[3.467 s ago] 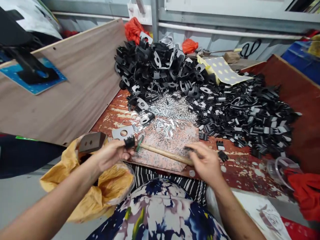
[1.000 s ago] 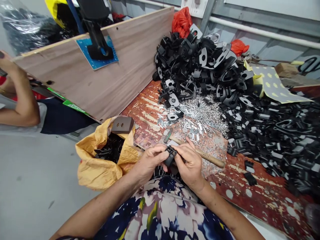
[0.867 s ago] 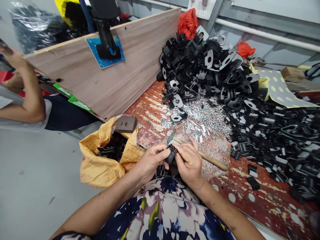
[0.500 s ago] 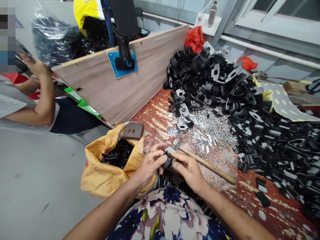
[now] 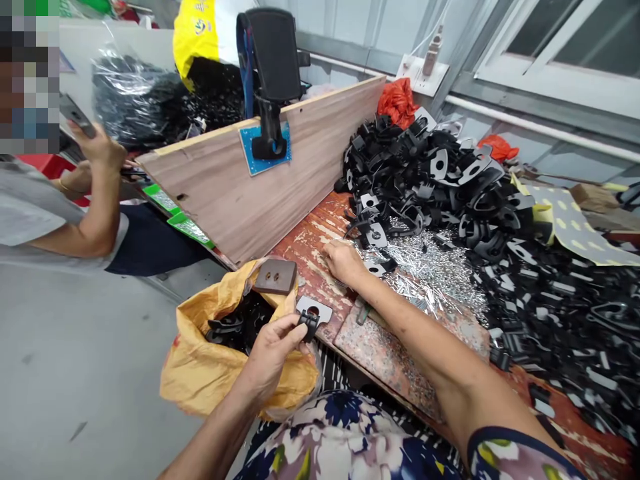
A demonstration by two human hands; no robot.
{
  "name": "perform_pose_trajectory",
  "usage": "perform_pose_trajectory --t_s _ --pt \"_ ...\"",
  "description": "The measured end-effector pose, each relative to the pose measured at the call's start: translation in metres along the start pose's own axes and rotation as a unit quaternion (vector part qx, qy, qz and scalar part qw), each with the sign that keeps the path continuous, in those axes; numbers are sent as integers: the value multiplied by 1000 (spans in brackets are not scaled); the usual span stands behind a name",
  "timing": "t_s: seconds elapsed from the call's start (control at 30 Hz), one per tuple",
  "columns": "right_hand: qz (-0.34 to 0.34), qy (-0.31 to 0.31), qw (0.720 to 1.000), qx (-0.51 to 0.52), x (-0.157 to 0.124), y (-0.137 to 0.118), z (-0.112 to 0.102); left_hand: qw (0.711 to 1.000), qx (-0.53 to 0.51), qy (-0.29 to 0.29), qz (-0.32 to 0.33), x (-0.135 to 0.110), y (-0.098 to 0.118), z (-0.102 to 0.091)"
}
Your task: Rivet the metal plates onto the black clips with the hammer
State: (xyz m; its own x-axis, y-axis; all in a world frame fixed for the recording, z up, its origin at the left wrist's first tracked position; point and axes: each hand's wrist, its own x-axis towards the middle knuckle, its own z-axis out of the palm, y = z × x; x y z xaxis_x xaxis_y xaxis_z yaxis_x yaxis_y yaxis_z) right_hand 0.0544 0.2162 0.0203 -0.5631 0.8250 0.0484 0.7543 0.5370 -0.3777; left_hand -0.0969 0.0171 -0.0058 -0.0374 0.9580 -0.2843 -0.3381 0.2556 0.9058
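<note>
My left hand [image 5: 275, 347] pinches a black plastic clip [image 5: 309, 325] with a flat grey plate that has a round hole. It is held over the table's front edge, beside the yellow sack [image 5: 200, 380]. My right hand [image 5: 345, 263] is at the tabletop, left of the heap of metal pins [image 5: 425, 267]. Its fingers are bent and pressed together; what is between them, if anything, is hidden. Under my right forearm lies a hammer, its head [image 5: 363, 312] showing on a speckled stone slab [image 5: 380, 347], its handle covered.
Black clip parts [image 5: 410, 167] are heaped at the back, and smaller black pieces [image 5: 560, 313] spread to the right. A brown block [image 5: 276, 276] rests on the sack's rim. A wooden board [image 5: 250, 207] with a phone holder [image 5: 275, 60] stands left. Beyond it, another person's hand [image 5: 103, 150] holds a phone.
My right hand has let go of the clip and moved forward to the tabletop beside the pins. My left hand has shifted left with the clip. The head view has turned slightly.
</note>
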Motion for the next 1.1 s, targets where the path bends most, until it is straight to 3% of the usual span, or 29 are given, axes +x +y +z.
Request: perform_pose_trajectory --t_s 0.1,0.2,0.33,0.47,0.6,0.7,0.8,0.87,0.93,1.1 --pt "-110 -6 988 104 -40 -10 -12 1000 6 2 -10 7 4 1" --pt "-224 -16 948 225 -88 -24 -26 999 32 -12 -7 14 6 9" --pt "-245 19 946 213 -125 -35 -28 998 59 -36 -7 19 3 17" --pt "-243 82 950 179 -129 -38 -14 994 104 -5 38 20 2 12" --pt "-238 113 947 183 -124 -44 -7 991 121 5 54 21 2 6" --pt "-233 71 941 234 -122 -47 -11 991 109 -8 70 19 3 7" --pt "-135 12 950 280 -111 -36 -19 991 103 21 84 17 3 7" --pt "-31 1 982 189 -88 -19 -25 989 103 47 92 17 3 5" --pt "57 0 998 2 -54 1 -29 989 103 56 92 17 3 3" --pt "107 -21 985 -133 28 21 -22 995 78 44 50 12 4 9"
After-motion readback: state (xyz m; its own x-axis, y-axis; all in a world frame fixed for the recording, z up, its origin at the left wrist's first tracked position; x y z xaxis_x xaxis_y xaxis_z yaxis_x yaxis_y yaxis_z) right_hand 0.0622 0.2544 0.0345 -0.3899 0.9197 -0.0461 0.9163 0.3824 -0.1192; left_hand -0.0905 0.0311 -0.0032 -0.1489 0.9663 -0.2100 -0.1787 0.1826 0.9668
